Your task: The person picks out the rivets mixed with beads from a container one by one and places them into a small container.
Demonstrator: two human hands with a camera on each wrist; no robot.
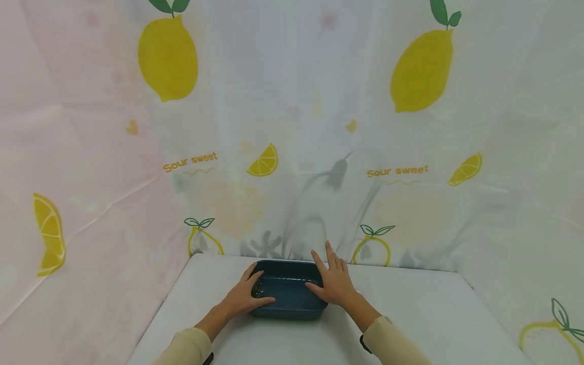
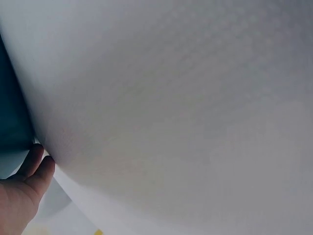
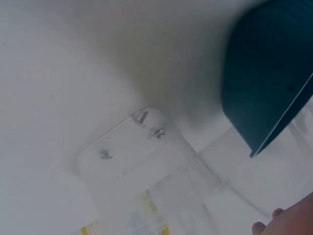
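Note:
A dark blue rectangular tray (image 1: 292, 305) with raised walls sits on the white table between both hands. My left hand (image 1: 242, 296) is at its left end, the thumb reaching over the front left and the fingers by the left wall, fairly straight. My right hand (image 1: 336, 284) is over the right end, fingers spread and pointing up and away, thumb over the inside. Small shiny spots show inside the tray's left end; I cannot tell what they are. In the right wrist view, a clear plastic container (image 3: 146, 161) stands beside the tray (image 3: 269, 63).
The white table (image 1: 410, 314) ends at a back edge against a hanging lemon-print cloth (image 1: 296, 126). That cloth also hangs along the left and right sides. Small grey marks show on or in the clear container, which the right hand mostly hides in the head view.

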